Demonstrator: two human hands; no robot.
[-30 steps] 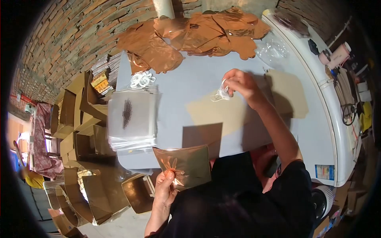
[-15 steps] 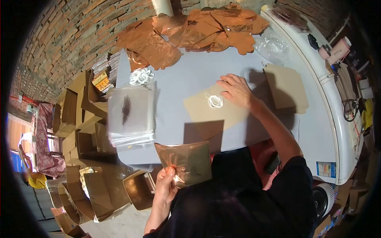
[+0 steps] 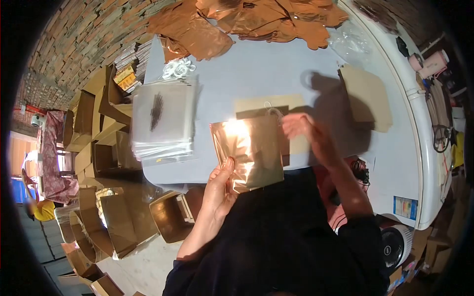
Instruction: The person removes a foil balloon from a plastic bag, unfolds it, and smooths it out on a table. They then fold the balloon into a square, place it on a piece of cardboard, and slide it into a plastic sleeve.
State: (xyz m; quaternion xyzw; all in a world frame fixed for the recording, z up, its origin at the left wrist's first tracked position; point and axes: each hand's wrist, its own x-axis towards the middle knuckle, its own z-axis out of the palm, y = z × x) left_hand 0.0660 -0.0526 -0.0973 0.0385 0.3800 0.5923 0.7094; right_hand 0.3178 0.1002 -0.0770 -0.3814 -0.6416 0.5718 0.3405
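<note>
My left hand (image 3: 221,185) grips the lower left edge of a shiny gold foil packet (image 3: 254,153), thumb on its face. The packet is held up over the table's front edge. My right hand (image 3: 301,127), blurred by motion, hovers just right of the packet with its fingers stretched out and nothing visible in them. Behind the packet a tan paper sheet (image 3: 291,101) lies on the table, partly hidden. A white cord loop (image 3: 269,105) shows on this sheet above the packet's top edge.
On the pale table (image 3: 237,74) are a stack of clear bags (image 3: 175,116), white cord coils (image 3: 178,68), crumpled copper-coloured foil (image 3: 276,22) and a tan paper stack (image 3: 365,98). Open cardboard boxes (image 3: 121,222) stand at left. A fan (image 3: 393,249) is at lower right.
My left hand has raised the foil packet and moved it right, over part of the tan sheet. My right hand has come off the sheet and moved nearer to me. The view has shifted slightly.
</note>
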